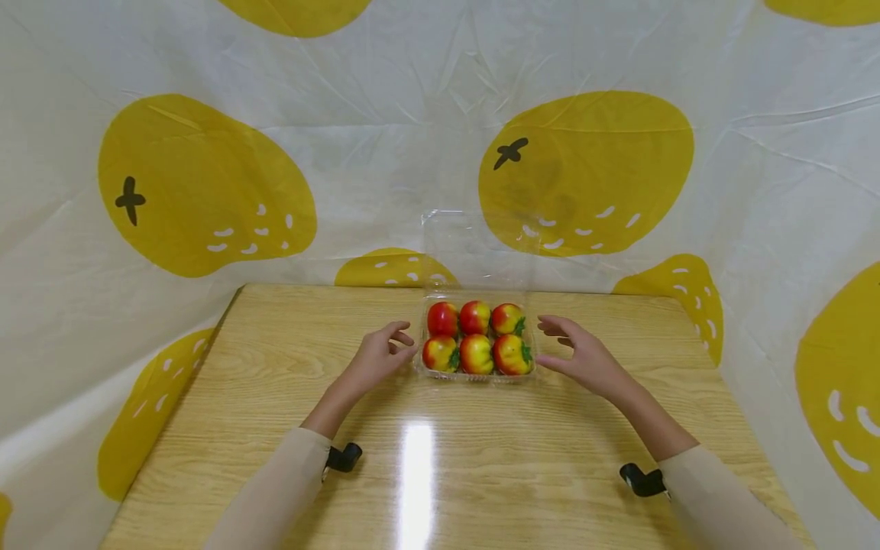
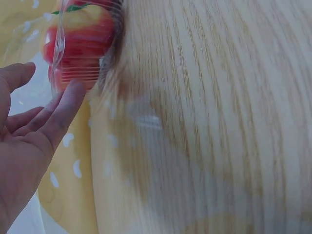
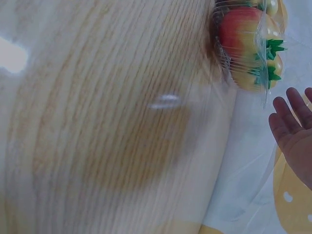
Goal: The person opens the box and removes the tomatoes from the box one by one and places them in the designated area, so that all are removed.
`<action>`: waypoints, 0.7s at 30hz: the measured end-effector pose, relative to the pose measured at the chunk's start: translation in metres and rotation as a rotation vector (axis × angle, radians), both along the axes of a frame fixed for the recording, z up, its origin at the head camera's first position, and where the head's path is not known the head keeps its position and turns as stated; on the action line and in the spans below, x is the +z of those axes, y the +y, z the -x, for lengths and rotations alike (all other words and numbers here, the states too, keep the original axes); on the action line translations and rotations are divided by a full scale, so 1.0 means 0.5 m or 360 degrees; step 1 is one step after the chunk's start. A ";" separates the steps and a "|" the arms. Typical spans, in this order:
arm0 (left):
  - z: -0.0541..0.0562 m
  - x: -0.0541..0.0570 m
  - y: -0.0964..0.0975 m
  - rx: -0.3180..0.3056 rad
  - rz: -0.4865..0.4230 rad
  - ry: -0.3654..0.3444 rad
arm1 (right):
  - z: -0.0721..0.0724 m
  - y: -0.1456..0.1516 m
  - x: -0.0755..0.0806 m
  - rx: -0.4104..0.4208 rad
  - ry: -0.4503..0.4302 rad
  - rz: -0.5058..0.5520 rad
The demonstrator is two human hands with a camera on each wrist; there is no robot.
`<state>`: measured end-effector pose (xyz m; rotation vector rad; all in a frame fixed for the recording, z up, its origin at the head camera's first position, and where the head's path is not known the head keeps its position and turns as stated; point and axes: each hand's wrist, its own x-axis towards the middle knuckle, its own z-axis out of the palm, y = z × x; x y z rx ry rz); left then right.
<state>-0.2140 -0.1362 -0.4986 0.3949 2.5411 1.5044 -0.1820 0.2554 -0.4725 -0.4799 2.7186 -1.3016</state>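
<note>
Head view: a person's two bare hands reach forward over a wood-grain counter (image 1: 522,458), with a clear plastic container between them.
Container (image 1: 477,377): it sits near the far edge of the counter, its transparent lid (image 1: 481,252) raised upright at the back, before the cloth.
Fruits (image 1: 476,354): six red-and-yellow ones lie inside in two rows of three, some showing green leafy tops.
Left hand (image 1: 381,353): released, fingers loosely bent, just beside the container's left wall; whether a fingertip touches the plastic, I cannot tell.
Right hand (image 1: 580,355): released too, grasping nothing, thumb and fingers spread just beside the right wall; the right wrist view shows a gap between fingers and plastic.
Sleeves (image 1: 282,481): beige on both arms, with a small black device (image 1: 642,481) showing at each cuff.
Cloth (image 1: 412,92): white, printed with large yellow fruit shapes, hanging behind the counter and along its sides.
</note>
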 end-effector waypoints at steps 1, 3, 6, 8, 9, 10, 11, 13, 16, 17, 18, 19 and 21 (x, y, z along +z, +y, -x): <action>-0.002 -0.001 0.000 0.0005 -0.0043 -0.0040 | 0.003 -0.003 0.001 0.0001 0.0015 -0.0023; -0.004 -0.004 0.001 0.0009 -0.0146 -0.0125 | 0.008 -0.010 0.002 0.0017 0.0052 -0.0070; -0.006 -0.009 0.004 0.0016 -0.0290 -0.0242 | 0.017 -0.019 0.002 0.0056 0.0103 -0.0141; -0.006 -0.012 0.007 0.0013 -0.0386 -0.0328 | 0.023 -0.024 0.002 0.0082 0.0132 -0.0187; -0.005 -0.013 0.008 0.0016 -0.0425 -0.0369 | 0.025 -0.027 0.002 0.0093 0.0141 -0.0204; -0.005 -0.014 0.010 0.0022 -0.0461 -0.0411 | 0.028 -0.030 0.002 0.0112 0.0157 -0.0221; -0.004 -0.015 0.012 0.0025 -0.0500 -0.0453 | 0.030 -0.033 0.002 0.0126 0.0169 -0.0237; -0.004 -0.017 0.016 0.0041 -0.0538 -0.0519 | 0.034 -0.039 0.001 0.0150 0.0190 -0.0263; -0.004 -0.022 0.019 0.0060 -0.0567 -0.0574 | 0.039 -0.046 -0.002 0.0181 0.0203 -0.0294; -0.004 -0.024 0.020 0.0059 -0.0575 -0.0584 | 0.040 -0.048 -0.003 0.0183 0.0203 -0.0303; -0.005 -0.025 0.021 0.0060 -0.0582 -0.0591 | 0.040 -0.049 -0.003 0.0185 0.0206 -0.0318; -0.006 -0.027 0.021 0.0057 -0.0593 -0.0594 | 0.041 -0.050 -0.004 0.0188 0.0208 -0.0329; -0.007 -0.028 0.022 0.0055 -0.0613 -0.0599 | 0.042 -0.051 -0.005 0.0190 0.0222 -0.0359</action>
